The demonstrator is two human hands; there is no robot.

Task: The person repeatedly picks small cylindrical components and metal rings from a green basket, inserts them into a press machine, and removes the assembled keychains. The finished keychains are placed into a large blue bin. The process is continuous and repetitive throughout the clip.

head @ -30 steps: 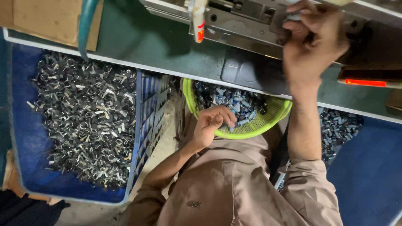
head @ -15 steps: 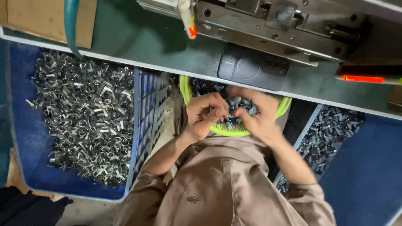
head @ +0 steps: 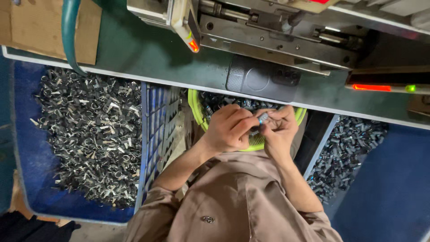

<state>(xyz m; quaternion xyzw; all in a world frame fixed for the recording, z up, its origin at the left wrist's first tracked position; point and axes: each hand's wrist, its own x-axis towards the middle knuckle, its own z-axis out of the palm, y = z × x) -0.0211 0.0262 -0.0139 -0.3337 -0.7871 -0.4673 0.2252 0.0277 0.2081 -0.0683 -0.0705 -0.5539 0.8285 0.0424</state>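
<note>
- Two hands meet at the centre of the frame, over one lime-green bowl (head: 196, 107) that sits just below the edge of the green counter (head: 134, 54).
- The left hand (head: 229, 130) is curled, thumb and fingers pinched together on one small metal part (head: 263, 118), silvery with a bluish glint.
- The right hand (head: 280, 130) closes on the same part from the other side, fingertips touching it, so the two hands press together around it.
- The held part sits over the middle of the bowl, just above its heap of small dark metal pieces (head: 215, 101), too many to count.
- One blue crate (head: 154, 130) fills the left of the frame, loaded with a pile of grey bent metal clips (head: 85, 134), far too many to count.
- One more blue bin (head: 394, 188) at the lower right holds a smaller heap of dark parts (head: 349, 148) along its upper left edge.
- On the counter, at the top of the frame: one grey metal machine (head: 277, 33), one dark phone (head: 262, 79) lying flat just below it, one teal hose (head: 68, 31) and one piece of cardboard (head: 36, 27) in the upper left.
- Two small red lights (head: 194, 45) and one green light (head: 410, 88) glow on the machinery.
</note>
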